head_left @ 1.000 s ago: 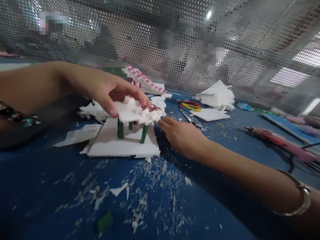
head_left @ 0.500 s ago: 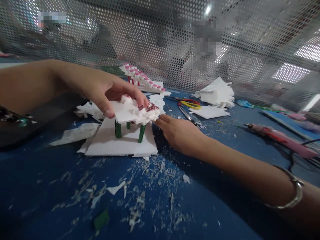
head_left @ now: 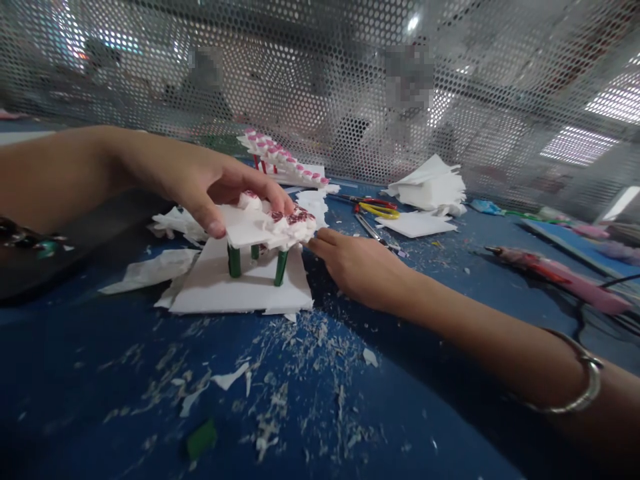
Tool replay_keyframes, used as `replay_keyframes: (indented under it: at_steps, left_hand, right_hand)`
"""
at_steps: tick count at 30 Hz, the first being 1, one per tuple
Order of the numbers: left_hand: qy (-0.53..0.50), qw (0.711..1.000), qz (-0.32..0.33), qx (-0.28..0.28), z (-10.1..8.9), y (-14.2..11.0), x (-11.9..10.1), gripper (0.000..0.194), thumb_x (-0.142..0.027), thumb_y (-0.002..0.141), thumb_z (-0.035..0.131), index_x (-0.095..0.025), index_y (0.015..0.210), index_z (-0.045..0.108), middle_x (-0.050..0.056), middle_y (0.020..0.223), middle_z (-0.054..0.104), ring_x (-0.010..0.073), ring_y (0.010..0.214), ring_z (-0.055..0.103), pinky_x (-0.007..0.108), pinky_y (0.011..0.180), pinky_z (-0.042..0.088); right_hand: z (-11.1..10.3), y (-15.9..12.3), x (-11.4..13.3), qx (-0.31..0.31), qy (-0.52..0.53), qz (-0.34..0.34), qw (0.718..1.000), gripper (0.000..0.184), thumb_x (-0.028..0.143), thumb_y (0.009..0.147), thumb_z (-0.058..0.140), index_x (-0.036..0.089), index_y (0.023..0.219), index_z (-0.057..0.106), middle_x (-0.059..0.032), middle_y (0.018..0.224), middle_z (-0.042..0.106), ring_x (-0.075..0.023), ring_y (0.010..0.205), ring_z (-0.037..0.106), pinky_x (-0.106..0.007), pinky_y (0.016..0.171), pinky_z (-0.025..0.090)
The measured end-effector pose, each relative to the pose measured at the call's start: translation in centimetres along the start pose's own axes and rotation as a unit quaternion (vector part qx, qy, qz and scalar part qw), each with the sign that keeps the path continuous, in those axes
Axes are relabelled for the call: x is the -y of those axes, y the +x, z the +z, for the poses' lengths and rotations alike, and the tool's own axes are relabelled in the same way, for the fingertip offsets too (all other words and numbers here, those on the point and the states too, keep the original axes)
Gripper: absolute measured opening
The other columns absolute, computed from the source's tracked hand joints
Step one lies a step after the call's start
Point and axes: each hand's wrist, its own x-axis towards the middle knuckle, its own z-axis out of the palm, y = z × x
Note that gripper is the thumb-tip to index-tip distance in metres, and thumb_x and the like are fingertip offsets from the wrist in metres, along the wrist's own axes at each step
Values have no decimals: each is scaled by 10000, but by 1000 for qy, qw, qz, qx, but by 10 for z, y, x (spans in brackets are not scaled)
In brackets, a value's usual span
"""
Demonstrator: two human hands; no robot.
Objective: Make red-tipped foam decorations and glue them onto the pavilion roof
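A small white foam-board model (head_left: pixel 245 225) stands on green posts above a white base sheet (head_left: pixel 240 293). White crumpled tufts with dark red tops (head_left: pixel 295 221) line the right part of its upper board. My left hand (head_left: pixel 200 177) reaches over from the left, its thumb at the board's left edge and its fingers curled down among the tufts, gripping the model. At the right edge, my right hand (head_left: pixel 357 263) has its fingers drawn together, tips against the outermost white tufts; what lies between them is hidden.
Behind stands a similar model with pink-topped tufts (head_left: pixel 285 159). Yellow-and-red-handled scissors (head_left: pixel 377 210), a stack of white sheets (head_left: pixel 427 187) and a pink glue gun (head_left: pixel 565 277) lie to the right. Paper scraps (head_left: pixel 230 378) and a green piece (head_left: pixel 201 439) litter the blue table. A perforated metal screen (head_left: pixel 320 80) rises behind.
The view has shifted very slightly. Both hands keep nearly the same places on the model, and nothing has been picked up or let go.
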Motion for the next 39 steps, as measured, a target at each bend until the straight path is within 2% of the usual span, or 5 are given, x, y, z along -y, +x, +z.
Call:
replay_keyframes:
  at_steps: [10, 17, 27, 34, 39]
  left_hand:
    - [-18, 1000, -13, -5, 0, 1, 0, 525, -288, 622, 656, -162, 1124, 566, -13, 1228, 540, 400, 1186, 376, 512, 938, 327]
    - [-37, 999, -15, -9, 0, 1, 1, 587, -322, 578, 657, -149, 1134, 574, 12, 1241, 540, 428, 1198, 344, 531, 940, 298]
    - [-11, 1000, -20, -14, 0, -1, 2, 536, -306, 631, 653, -157, 1134, 542, 15, 1261, 511, 380, 1215, 356, 500, 956, 321]
    - [-50, 997, -25, -59, 0, -5, 10, 546, -316, 639, 652, -162, 1146, 521, 40, 1271, 502, 330, 1120, 450, 426, 884, 415]
    - [-56, 996, -15, -74, 3, -3, 8, 535, -385, 638, 652, -152, 1104, 530, 13, 1251, 507, 351, 1153, 414, 465, 952, 335]
  right_hand:
    - [-26, -7, -22, -75, 10, -7, 997, 353, 76, 850, 313, 108, 986, 637, -111, 918, 590, -185, 813, 528, -294, 673, 371]
    - [-22, -5, -24, -21, 5, -16, 1000, 312, 64, 845, 383, 132, 1001, 645, -97, 945, 631, -194, 868, 579, -296, 741, 414]
    - [-21, -7, -24, -35, -23, 26, 999, 333, 90, 872, 358, 170, 1043, 633, -98, 1013, 661, -232, 891, 623, -323, 703, 442]
    - [-17, -7, -17, 26, 22, -5, 999, 516, 72, 855, 347, 252, 1333, 422, -54, 949, 683, -162, 752, 629, -278, 669, 419]
    - [-13, 0, -11, 55, 9, 6, 998, 562, 65, 844, 337, 197, 1390, 315, -114, 1013, 669, -198, 762, 630, -289, 589, 380]
